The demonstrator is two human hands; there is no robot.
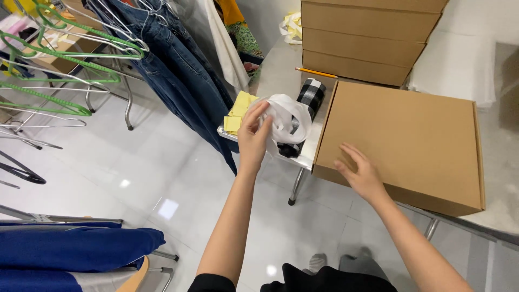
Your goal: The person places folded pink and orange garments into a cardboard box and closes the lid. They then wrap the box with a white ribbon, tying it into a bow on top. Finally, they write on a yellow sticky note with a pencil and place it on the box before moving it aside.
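Note:
My left hand [253,136] grips a crumpled white bag or wrapping [286,120] at the near corner of a metal table [275,70]. The white wrapping partly covers a rolled black-and-white checked cloth [311,93] lying on the table. My right hand [361,172] rests flat, fingers spread, on the lid of a closed brown cardboard box [411,135], near its front left edge. Yellow paper slips [239,108] lie just left of my left hand.
A stack of flat cardboard boxes [367,38] stands behind the box, with a pencil [316,72] in front of it. Blue jeans [178,70] hang left of the table. Green and metal hangers [59,59] fill the upper left. Blue cloth [70,254] lies bottom left.

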